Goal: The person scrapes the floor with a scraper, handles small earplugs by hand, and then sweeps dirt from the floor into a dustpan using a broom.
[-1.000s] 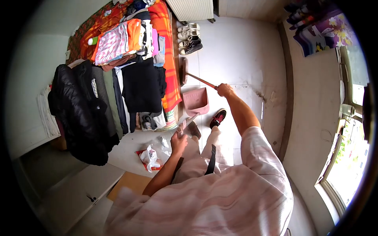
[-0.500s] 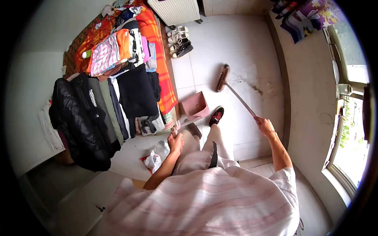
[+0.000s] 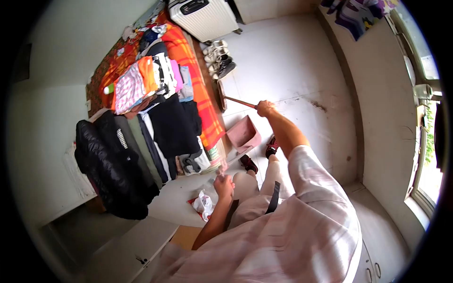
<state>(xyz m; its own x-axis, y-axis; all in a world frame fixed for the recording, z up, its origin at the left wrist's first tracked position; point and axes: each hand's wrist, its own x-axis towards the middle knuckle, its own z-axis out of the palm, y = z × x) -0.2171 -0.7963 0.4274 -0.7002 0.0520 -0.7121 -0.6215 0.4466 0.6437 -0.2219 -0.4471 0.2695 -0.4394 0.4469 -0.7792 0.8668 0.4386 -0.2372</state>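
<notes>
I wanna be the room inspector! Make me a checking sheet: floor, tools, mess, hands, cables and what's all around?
Surface: pale tiled floor, with dark dirt on it.
Tools: broom, head beside the bed; pink dustpan near it.
Clutter: shoes by the bed, clothes piled on it, white plastic bag lower down.
Hands: right hand grips the broom handle; left hand, the dustpan's handle.
Cables: nothing seen clearly.
Surroundings: white suitcase; window at right.

The floor [image 3: 278,52] is seen by a head-worn camera, facing forward and steeply down, shirt [image 3: 283,226] near, suitcase [image 3: 207,22] far; the dark edges can hardly be read.
</notes>
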